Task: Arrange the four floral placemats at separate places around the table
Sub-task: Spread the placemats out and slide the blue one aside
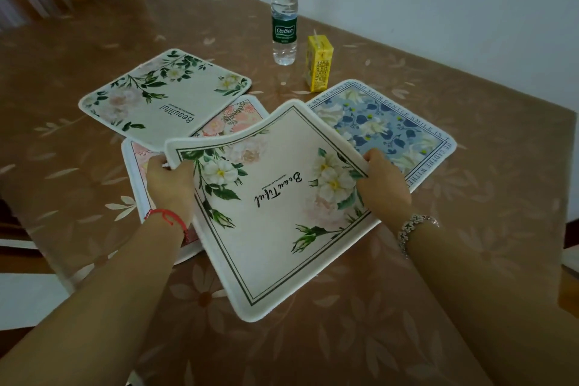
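Nearest the table's [470,122] front edge, both hands held the framed white-flowered placemat [275,213] by its two side edges, the left hand [170,186] pinching its far-left corner and the right hand [383,186] the opposite edge, fingers closed on the fabric. Its far edge curled upward, so it looked lifted rather than laid, probably so it could be carried clear of the pile without dragging the others. Beneath it, partly covered, lay the pink placemat [225,121], and overlapping that toward the left edge sat the green-leaved placemat [163,94]. Toward the right edge the blue placemat [382,131] lay flat, tucked under the held one. All four were bunched at the middle, none yet at a separate place. Bare tabletop stood open along the front, left and right edges. Farther back, a yellow juice carton [319,63] and a water bottle [284,9] crowded the far side, so a mat set there would need care.
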A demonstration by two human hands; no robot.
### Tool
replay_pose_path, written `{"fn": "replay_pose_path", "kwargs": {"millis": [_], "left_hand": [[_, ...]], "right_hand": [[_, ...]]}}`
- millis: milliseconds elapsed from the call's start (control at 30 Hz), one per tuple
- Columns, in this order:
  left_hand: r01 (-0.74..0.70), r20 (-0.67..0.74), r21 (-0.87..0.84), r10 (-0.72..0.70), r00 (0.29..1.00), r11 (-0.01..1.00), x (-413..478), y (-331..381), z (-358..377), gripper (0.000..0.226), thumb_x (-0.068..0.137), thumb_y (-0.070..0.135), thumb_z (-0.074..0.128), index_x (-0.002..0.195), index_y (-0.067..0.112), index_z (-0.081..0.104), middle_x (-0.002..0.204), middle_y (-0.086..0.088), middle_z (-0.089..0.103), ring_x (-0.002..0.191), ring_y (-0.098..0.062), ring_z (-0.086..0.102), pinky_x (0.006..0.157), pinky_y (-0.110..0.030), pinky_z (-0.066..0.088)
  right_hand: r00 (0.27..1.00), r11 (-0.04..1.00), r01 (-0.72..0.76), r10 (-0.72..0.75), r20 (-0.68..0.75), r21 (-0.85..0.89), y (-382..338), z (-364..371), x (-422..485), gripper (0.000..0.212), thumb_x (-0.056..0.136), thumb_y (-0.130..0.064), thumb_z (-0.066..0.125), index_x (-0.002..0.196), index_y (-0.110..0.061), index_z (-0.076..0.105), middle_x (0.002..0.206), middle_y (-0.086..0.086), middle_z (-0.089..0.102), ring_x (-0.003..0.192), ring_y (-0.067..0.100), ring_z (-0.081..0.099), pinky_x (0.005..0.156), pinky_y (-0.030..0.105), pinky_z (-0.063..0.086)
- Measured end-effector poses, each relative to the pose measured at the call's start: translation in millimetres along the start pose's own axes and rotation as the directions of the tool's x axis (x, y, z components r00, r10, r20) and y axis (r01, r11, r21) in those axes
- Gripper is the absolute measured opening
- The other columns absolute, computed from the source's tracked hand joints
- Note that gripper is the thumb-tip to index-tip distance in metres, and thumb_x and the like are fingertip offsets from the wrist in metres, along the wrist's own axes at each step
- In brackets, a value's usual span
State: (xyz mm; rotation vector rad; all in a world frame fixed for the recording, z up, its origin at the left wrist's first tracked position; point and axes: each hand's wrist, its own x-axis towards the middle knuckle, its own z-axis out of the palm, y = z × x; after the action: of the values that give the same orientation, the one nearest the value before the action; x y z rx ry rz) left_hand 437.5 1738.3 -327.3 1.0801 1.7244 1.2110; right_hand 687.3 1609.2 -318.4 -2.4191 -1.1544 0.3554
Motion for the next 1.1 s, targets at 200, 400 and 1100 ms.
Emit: {"fn": "replay_pose_path", "kwargs": {"millis": [200, 400, 1100], "left_hand": [[0.030, 0.168, 0.147, -0.055, 0.984, 0.989, 2, 26, -11, 0.016, 0.086, 0.028, 0.055, 0.077, 0.015, 0.055, 0.073, -0.002, 0.052, 0.074, -0.022, 0.050, 0.072, -0.027, 0.040], [-0.124, 0.655, 0.583, -0.375, 0.657, 0.803, -16, 30, -19, 0.029, 0.084, 0.042, 0.059, 0.080, 0.014, 0.068, 0.068, -0.006, 0.067, 0.055, -0.020, 0.061, 0.057, -0.024, 0.050], [0.293, 0.660, 0.406, -0.499, 0.562, 0.866, -61, -12, -49, 0.035, 0.080, 0.006, 0.066, 0.114, 0.000, 0.061, 0.114, -0.022, 0.065, 0.099, -0.037, 0.064, 0.087, -0.041, 0.051]], "right_hand": [[0.985, 0.952, 0.132, -0.156, -0.069, -0.275, 0, -31, -2, 0.032, 0.083, 0.005, 0.040, 0.105, -0.015, 0.052, 0.079, 0.004, 0.051, 0.074, 0.026, 0.051, 0.075, 0.036, 0.041], [0.973, 0.901, 0.224, -0.231, 0.026, -0.371, 4, -54, -15, 0.026, 0.083, 0.002, 0.041, 0.093, -0.018, 0.054, 0.088, 0.004, 0.060, 0.090, 0.027, 0.059, 0.082, 0.037, 0.035], [0.962, 0.971, 0.185, -0.147, 0.229, -0.155, 16, -41, -55, 0.053, 0.088, -0.010, 0.049, 0.138, -0.014, 0.033, 0.132, 0.013, 0.048, 0.123, 0.031, 0.043, 0.099, 0.041, 0.038]]}}
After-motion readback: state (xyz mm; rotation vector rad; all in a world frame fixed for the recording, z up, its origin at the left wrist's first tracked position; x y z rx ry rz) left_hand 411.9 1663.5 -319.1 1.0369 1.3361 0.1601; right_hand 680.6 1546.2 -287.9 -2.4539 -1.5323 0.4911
